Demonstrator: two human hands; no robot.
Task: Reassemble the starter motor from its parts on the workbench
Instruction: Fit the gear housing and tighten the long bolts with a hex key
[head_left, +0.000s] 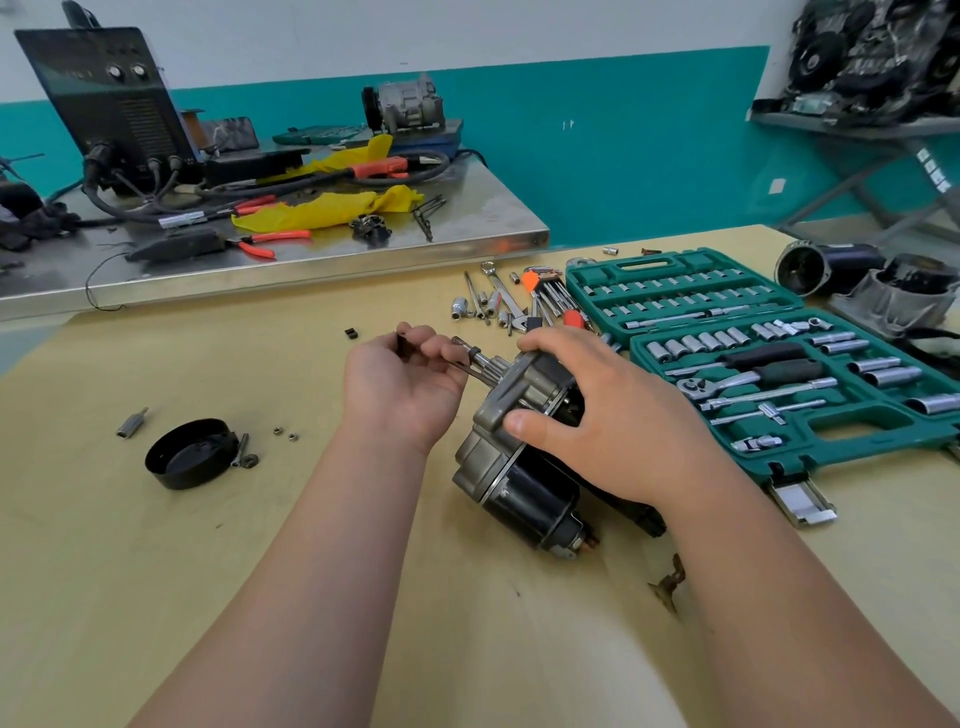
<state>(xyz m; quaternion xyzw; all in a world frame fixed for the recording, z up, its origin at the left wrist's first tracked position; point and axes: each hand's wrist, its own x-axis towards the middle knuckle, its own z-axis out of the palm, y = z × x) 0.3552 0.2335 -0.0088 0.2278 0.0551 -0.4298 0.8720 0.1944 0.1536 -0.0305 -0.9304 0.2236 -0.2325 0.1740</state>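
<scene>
The starter motor (519, 483), a grey cast housing on a black cylindrical body, lies tilted on the tan workbench at centre. My right hand (587, 405) grips its housing from above, thumb on the near flange. My left hand (405, 379) pinches a small dark part (404, 345) and touches the shaft (480, 364) that sticks out of the housing to the upper left. A black round end cap (189, 453) lies open side up at left, with a bolt (242, 450) leaning on it, two small nuts (285, 433) and a short metal socket bit (132, 423) nearby.
An open green socket set case (779, 358) fills the right of the bench. Loose sockets, wrenches and hex keys (511, 301) lie behind the motor. Other motor parts (872, 286) sit far right. A small black piece (351, 333) and a brown bracket (670, 582) lie loose. A steel table (291, 260) with tools stands behind.
</scene>
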